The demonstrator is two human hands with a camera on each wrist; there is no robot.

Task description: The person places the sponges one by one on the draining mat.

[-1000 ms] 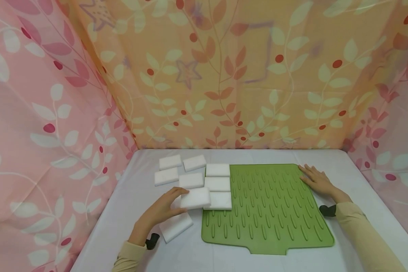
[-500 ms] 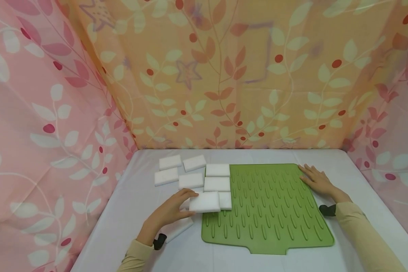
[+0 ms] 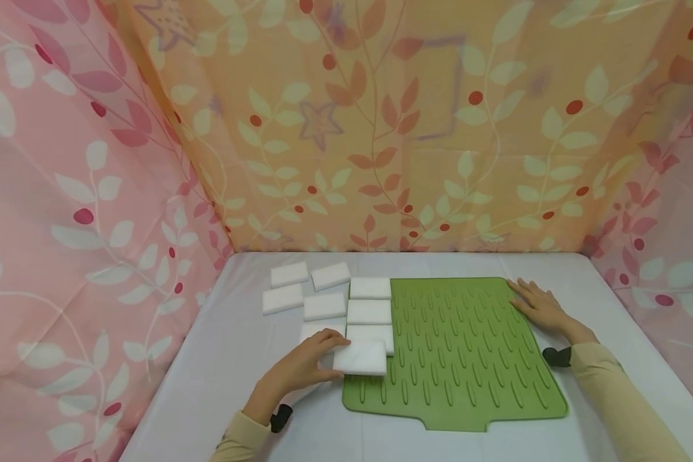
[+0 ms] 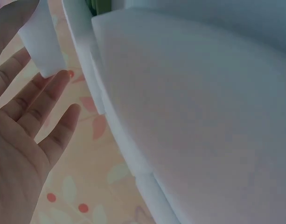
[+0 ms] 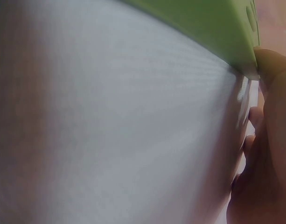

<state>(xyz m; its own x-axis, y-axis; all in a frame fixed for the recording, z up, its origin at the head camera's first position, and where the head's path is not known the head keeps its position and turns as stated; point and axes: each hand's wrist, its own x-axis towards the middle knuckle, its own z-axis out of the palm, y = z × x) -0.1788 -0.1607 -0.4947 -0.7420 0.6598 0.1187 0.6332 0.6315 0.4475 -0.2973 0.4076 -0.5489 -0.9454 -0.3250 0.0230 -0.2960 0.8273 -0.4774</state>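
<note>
Overhead, my head camera takes in the whole white table [image 3: 208,385]: a green mat [image 3: 468,359], white sponges in rows beside and on its left edge, and both hands. The left wrist camera shows only pale sponge surface and straight fingers [image 4: 45,107]; the right wrist camera shows only tablecloth, the mat's edge [image 5: 217,32] and a fingertip against it.

My left hand [image 3: 300,369] holds one sponge [image 3: 360,357] by its left end, fingers on top, over the mat's near-left edge. It is a plain white rectangular block. My right hand [image 3: 539,308] lies flat, fingers relaxed, on the mat's far-right edge, well apart from the sponge.
</note>
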